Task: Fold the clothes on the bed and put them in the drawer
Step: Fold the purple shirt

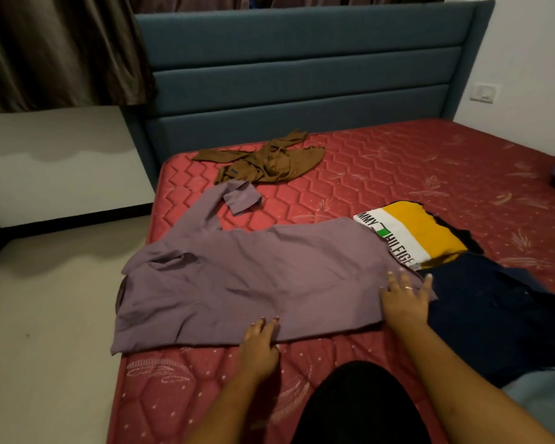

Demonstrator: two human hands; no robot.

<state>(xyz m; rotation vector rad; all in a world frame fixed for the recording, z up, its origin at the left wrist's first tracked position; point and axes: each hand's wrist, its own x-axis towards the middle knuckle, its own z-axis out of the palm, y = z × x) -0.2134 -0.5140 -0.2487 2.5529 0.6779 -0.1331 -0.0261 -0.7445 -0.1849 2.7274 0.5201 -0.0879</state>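
- The purple shirt is seen laid out flat across the near corner of the red mattress.
- The right hand is pressed flat on the shirt's right edge, fingers spread.
- The left hand is laid over the near hem; a pinch cannot be told.
- A brown garment is left crumpled near the headboard.
- A yellow-and-white top and a navy garment are seen just beside the shirt.
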